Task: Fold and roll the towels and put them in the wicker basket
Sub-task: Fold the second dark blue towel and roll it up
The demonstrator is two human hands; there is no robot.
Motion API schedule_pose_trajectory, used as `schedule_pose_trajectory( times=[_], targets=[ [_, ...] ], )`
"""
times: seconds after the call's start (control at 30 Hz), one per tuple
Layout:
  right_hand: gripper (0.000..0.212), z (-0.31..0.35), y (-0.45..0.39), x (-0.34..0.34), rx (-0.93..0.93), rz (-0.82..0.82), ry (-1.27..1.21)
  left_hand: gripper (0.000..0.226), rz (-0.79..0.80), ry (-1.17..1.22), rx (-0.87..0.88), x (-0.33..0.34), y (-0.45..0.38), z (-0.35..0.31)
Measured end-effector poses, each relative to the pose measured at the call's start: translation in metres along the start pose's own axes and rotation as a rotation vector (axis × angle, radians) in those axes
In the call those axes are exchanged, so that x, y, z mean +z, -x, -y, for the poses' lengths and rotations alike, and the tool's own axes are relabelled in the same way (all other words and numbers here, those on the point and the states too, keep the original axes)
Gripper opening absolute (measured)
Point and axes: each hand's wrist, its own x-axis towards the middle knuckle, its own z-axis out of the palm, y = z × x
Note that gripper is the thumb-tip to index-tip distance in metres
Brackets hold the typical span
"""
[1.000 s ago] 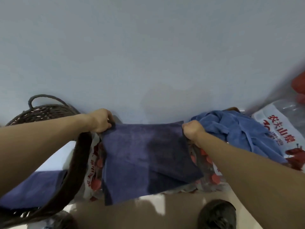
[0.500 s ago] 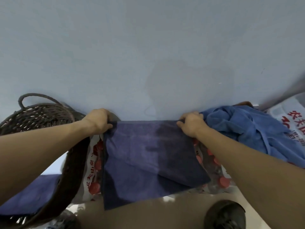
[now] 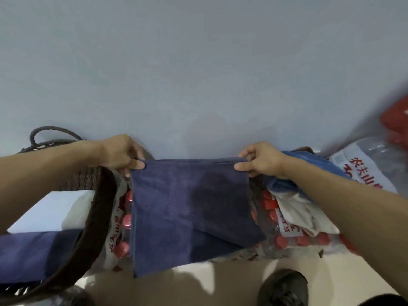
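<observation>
Towel (image 3: 189, 208), dark navy, hangs folded between both hands in front of the wall. Left hand (image 3: 122, 154) pinches its top left corner, right hand (image 3: 259, 161) pinches the top right. Wicker basket (image 3: 97, 219) sits at left with another navy towel (image 3: 33, 255) inside. Light blue towel (image 3: 313, 164) heaped at right over bottle packs (image 3: 293, 237).

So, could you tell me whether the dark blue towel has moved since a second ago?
No: the dark blue towel still hangs just right of the wicker basket rim.
</observation>
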Motion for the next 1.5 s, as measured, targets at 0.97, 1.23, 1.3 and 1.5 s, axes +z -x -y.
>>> schedule_pose_trajectory(
  times=[0.97, 1.23, 1.3, 1.5],
  targets=[
    [0.006, -0.008, 0.116, -0.041, 0.006, 0.427, -0.159, 0.02, 0.365, 0.132, -0.096, 0.011, 0.124, -0.019],
    [0.016, -0.035, 0.071, 0.0, 0.073, 0.003, -0.176, 0.012, -0.101, -0.06, -0.148, 0.041, 0.068, -0.016],
    [0.012, -0.035, 0.058, 0.006, 0.138, -0.059, -0.3, 0.012, -0.181, -0.114, -0.121, 0.042, 0.055, -0.014],
    [0.015, -0.024, 0.01, 0.021, 0.293, -0.166, -0.555, 0.014, -0.228, -0.345, -0.082, 0.039, 0.009, -0.015]
  ],
)
